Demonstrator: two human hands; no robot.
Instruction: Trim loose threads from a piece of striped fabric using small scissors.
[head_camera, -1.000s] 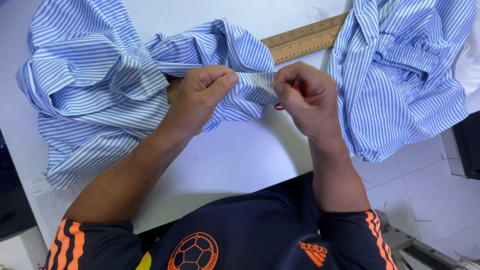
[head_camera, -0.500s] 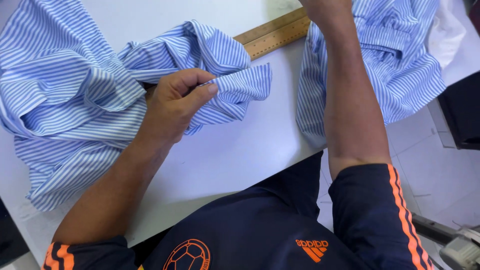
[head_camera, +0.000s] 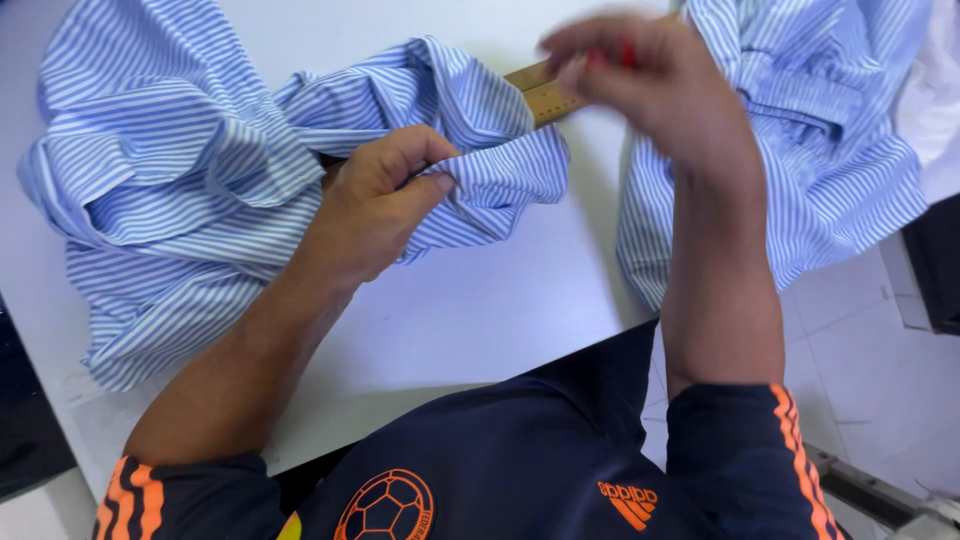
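Observation:
My left hand (head_camera: 385, 200) pinches a fold of a blue-and-white striped shirt (head_camera: 160, 190) that lies crumpled on the white table (head_camera: 480, 300). The shirt's cuff end sticks out to the right of my fingers. My right hand (head_camera: 650, 80) is raised above the table, blurred by motion, with its fingers closed on a small red object (head_camera: 612, 55); what that object is I cannot tell. A wooden ruler (head_camera: 545, 95) lies on the table beneath and between my hands, partly covered by cloth.
A second striped blue garment (head_camera: 820, 160) is heaped at the table's right end and hangs over the edge. White tiled floor (head_camera: 880, 380) shows at the right, and a dark object (head_camera: 935, 270) sits at the far right edge.
My right hand left the cuff, swung up and away to the right, and has now come back toward the middle, held high. My left hand kept its grip on the shirt.

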